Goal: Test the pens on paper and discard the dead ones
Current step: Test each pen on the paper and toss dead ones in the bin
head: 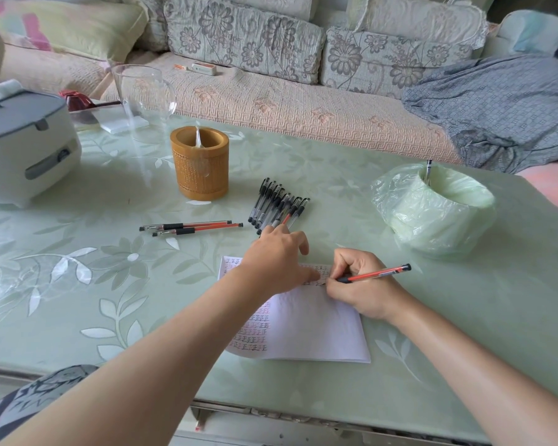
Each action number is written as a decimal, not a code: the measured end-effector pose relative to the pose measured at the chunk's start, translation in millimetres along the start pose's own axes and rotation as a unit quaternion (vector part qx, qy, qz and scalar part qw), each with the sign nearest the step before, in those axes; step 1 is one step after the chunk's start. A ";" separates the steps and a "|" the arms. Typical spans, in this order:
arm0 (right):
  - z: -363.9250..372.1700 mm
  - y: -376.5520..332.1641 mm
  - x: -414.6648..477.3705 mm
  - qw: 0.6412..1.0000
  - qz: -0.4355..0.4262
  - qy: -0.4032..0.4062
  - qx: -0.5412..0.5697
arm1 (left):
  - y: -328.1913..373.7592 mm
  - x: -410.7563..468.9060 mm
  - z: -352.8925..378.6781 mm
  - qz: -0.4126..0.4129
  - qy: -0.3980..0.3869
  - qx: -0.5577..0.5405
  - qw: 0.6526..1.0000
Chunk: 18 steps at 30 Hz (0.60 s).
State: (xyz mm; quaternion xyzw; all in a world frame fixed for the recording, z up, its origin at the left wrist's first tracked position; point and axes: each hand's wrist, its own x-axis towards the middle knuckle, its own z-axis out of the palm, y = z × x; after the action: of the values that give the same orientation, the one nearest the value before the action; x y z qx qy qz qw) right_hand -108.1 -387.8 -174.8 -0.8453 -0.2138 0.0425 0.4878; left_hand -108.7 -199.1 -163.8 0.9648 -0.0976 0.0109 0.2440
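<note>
A white sheet of paper point(316, 329) covered with rows of small written marks lies on the table in front of me. My right hand point(358, 284) grips a red pen point(380, 273) with its tip on the paper's upper part. My left hand point(277, 262) presses flat on the paper's top edge, fingers straight. Just beyond it lies a bunch of several capped black pens point(276, 204). Two uncapped red pens point(194, 228) lie to the left. A small bin lined with a green bag point(432, 210) at the right holds one pen point(428, 170).
A bamboo pen holder point(200, 165) stands behind the pens, with a clear glass vase point(142, 91) further back. A grey-lidded rice cooker point(23, 143) occupies the left. A sofa with cushions and a grey garment point(496, 104) runs behind the table point(78, 268).
</note>
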 end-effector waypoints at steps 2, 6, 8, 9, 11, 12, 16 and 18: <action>0.6 -0.8 -0.6 1.000 0.003 0.002 0.001 | -0.3 0.2 -0.2 0.001 0.001 0.001 1.000; 0.5 -2.9 0.4 1.000 0.006 0.003 -0.012 | 0.5 -0.2 -0.6 0.000 0.000 0.000 1.000; -0.2 -3.3 0.6 1.000 0.003 0.003 -0.017 | 1.3 -0.7 -0.4 -0.001 0.002 0.000 1.000; -0.4 -3.5 0.4 1.000 0.003 0.003 -0.016 | 1.6 -0.9 -0.5 -0.002 0.003 0.001 1.000; -0.2 -4.0 -0.1 1.000 0.011 0.007 0.001 | 1.6 -1.3 -0.9 -0.003 0.002 0.004 1.000; -0.5 -4.9 -0.4 1.000 0.016 0.013 0.014 | 1.5 -1.5 -1.1 -0.002 0.000 0.006 1.000; -2.7 -4.1 0.9 0.993 0.053 0.041 0.095 | 0.4 -1.2 -4.5 0.011 -0.015 0.012 1.000; -2.7 -5.3 1.7 0.991 0.066 0.042 0.105 | -0.1 -1.2 -10.3 0.018 -0.029 0.006 0.999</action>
State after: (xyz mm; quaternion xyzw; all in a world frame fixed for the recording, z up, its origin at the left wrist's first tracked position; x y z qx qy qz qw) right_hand -107.5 -387.0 -168.7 -0.8024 -0.1314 0.0618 0.5788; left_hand -109.6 -193.9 -154.8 0.9643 -0.1216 -0.0124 0.2350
